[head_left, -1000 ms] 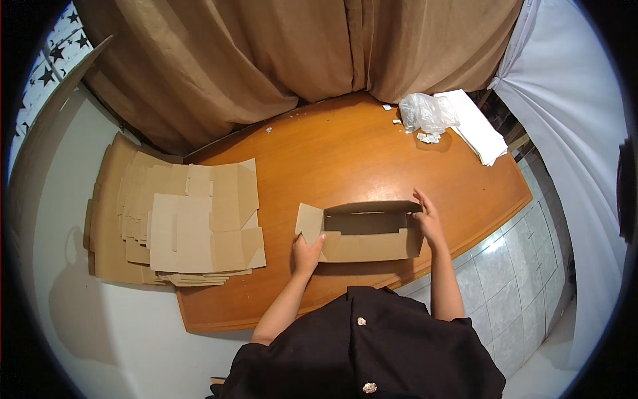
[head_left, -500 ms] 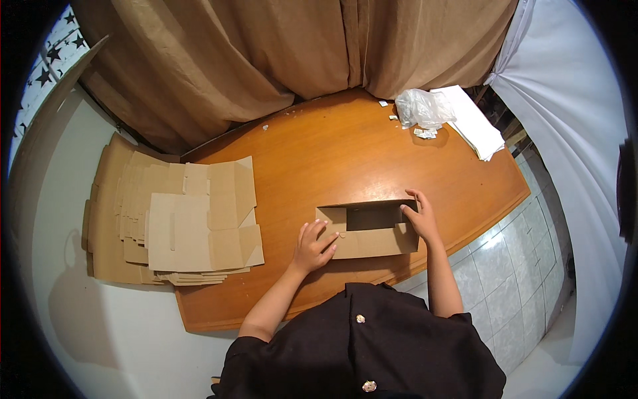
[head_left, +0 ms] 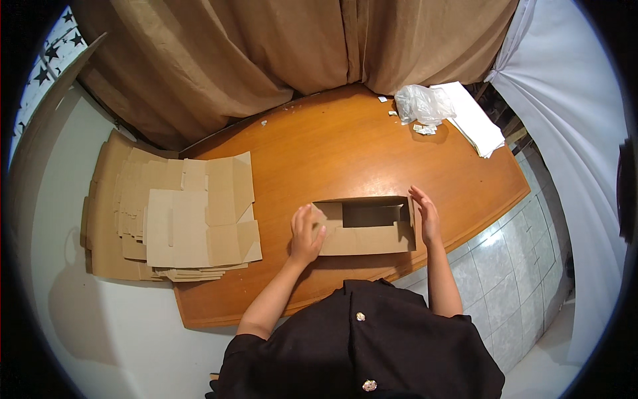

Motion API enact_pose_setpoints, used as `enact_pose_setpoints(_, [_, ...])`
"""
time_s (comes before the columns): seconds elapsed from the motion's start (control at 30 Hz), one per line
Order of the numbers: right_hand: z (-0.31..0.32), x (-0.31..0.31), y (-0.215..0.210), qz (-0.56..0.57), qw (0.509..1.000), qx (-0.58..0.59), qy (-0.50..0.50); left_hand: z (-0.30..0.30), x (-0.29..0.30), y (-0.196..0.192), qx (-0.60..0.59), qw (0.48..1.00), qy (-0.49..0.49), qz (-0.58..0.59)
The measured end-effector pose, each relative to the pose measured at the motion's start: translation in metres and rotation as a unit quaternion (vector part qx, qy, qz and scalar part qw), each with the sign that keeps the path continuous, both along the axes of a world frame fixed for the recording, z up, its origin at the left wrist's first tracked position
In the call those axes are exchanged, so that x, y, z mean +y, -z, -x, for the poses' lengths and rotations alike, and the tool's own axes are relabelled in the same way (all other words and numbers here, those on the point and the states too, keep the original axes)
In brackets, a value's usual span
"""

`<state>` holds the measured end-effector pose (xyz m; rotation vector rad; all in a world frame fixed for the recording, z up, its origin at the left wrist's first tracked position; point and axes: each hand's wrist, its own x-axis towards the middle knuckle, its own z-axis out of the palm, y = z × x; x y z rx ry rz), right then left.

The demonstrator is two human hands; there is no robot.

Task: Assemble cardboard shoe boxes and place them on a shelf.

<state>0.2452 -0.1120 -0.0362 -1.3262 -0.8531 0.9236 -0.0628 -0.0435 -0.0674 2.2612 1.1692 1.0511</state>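
A small brown cardboard box (head_left: 364,228) stands open-topped on the wooden table (head_left: 332,153), close to its near edge. My left hand (head_left: 306,234) presses against the box's left end, where the end flap is folded in. Flat against the right end of the box lies my right hand (head_left: 425,214), fingers straight and pointing away from me. Both hands hold the box between them.
A stack of flat, unfolded cardboard box blanks (head_left: 173,213) lies at the table's left end, overhanging it. At the far right corner sit a crumpled clear plastic bag (head_left: 420,104) and a pile of white sheets (head_left: 473,120). Brown curtains (head_left: 266,53) hang behind the table.
The left end flap, sticking out a second ago, has been folded in by my left hand. My right hand stayed on the box's right end, and the box shifted slightly toward me.
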Motion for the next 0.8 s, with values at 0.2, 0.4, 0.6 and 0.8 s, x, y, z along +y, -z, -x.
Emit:
enact_pose_setpoints(0.2, [0.0,-0.007,0.012,0.011,0.996,-0.087,0.007,-0.029,0.025,-0.02,-0.106,0.99,-0.017,0.087])
enact_pose_setpoints(0.4, [-0.001,-0.016,0.017,0.039,0.988,-0.149,0.024,-0.036,0.03,-0.005,-0.106,0.987,-0.031,0.121])
enact_pose_setpoints(0.6, [0.006,-0.022,0.045,0.026,0.974,-0.224,-0.006,-0.052,0.049,-0.02,-0.05,0.973,-0.108,0.199])
enact_pose_setpoints(0.8, [0.012,-0.019,0.051,0.039,0.977,-0.211,-0.009,-0.052,0.059,0.0,-0.169,0.964,-0.062,0.197])
